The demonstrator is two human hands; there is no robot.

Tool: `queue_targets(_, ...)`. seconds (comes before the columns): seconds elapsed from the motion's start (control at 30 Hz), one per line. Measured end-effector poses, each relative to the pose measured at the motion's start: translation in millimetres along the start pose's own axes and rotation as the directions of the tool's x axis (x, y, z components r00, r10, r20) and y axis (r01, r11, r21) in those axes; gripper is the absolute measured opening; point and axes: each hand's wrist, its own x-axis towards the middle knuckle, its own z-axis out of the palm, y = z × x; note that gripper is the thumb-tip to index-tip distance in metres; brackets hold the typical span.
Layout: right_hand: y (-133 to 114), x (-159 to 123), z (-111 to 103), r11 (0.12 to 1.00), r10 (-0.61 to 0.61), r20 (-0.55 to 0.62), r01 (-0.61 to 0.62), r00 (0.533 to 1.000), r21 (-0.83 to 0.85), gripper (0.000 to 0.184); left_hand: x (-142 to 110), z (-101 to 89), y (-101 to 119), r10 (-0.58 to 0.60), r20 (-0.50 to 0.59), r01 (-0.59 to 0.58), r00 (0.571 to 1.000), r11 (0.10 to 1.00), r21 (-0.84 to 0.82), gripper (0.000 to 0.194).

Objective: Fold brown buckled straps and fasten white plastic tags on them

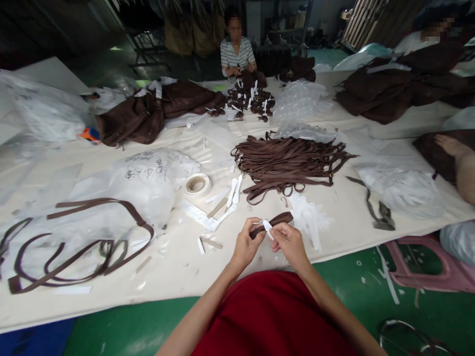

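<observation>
One brown strap [282, 218] here, and we see the left hand [246, 243], grip closed on it, the right hand [291, 241] pinching a white tag [267, 227]

Dark handwriting [130, 173] on the plastic bag [156, 192], too unclear to read.

Single head cam looks fwd & down over wearer's red top [263, 316], L hand [247, 245] & R hand [291, 243] near, tbl [174, 269] stretching beyond.

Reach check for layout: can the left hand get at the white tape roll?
Likely yes: the left hand grips a brown strap, but only low white tags and scraps separate it from the tape roll.
</observation>
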Motion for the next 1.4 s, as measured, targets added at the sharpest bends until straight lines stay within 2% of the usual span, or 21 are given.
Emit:
queue_targets(0.2,0,4,-3,0.995,0.053,-0.043,-0.057,0.998,-0.078,0.02,0,3.0,-6,0.064,0.015,-0.065,0.998,0.991,0.115,0.022)
queue_targets(0.37,3,8,-4,0.995,0.085,-0.051,-0.088,0.995,-0.053,0.019,0,5.2,-10,0.075,0.016,-0.076,0.997,0.956,0.284,0.022)
queue_targets(0.57,7,6,-11,0.999,0.039,-0.046,-0.04,0.998,-0.024,0.024,1,10.8,-12,0.109,0.031,-0.113,0.994,0.943,0.314,0.027)
queue_targets(0.67,7,6,-16,0.998,0.011,-0.055,-0.015,0.998,-0.06,0.027,2,14.9,-10,0.121,0.04,-0.127,0.992,0.92,0.371,0.028)
queue_targets(0.83,7,8,-25,0.989,-0.039,-0.069,0.029,0.997,-0.142,0.027,4,21.5,-2,0.183,0.124,-0.22,0.975,0.857,0.466,0.028)
queue_targets(0.97,7,10,-31,0.978,-0.087,0.001,0.085,0.996,-0.189,0.027,6,27.0,1,0.18,0.153,-0.231,0.972,0.863,0.449,0.029)
queue_targets(1.07,5,12,-43,0.983,-0.003,0.064,0.015,0.998,-0.183,0.027,7,27.1,-1,0.118,0.149,-0.173,0.982,0.877,0.448,0.027)
queue_targets(1.13,0,14,-55,0.971,0.044,0.113,-0.016,0.993,-0.237,0.028,6,25.5,-2,0.074,0.166,-0.143,0.983,0.88,0.454,0.027)
queue_targets(1.2,-7,17,-69,0.943,-0.007,0.131,0.05,0.991,-0.328,0.026,4,23.8,-2,0.051,0.182,-0.13,0.982,0.883,0.45,0.027)
queue_targets(1.27,-16,21,-80,0.857,-0.182,0.156,0.234,0.971,-0.458,0.023,1,23.2,-1,0.043,0.188,-0.123,0.981,0.89,0.438,0.026)
queue_targets(1.33,-22,26,-86,0.692,-0.332,0.268,0.426,0.905,-0.583,0.017,-3,24.1,0,0.037,0.203,-0.122,0.978,0.897,0.425,0.026)
queue_targets(1.4,-25,32,-87,0.56,-0.331,0.43,0.542,0.84,-0.627,0.014,-7,26.0,0,0.019,0.242,-0.12,0.97,0.904,0.41,0.026)
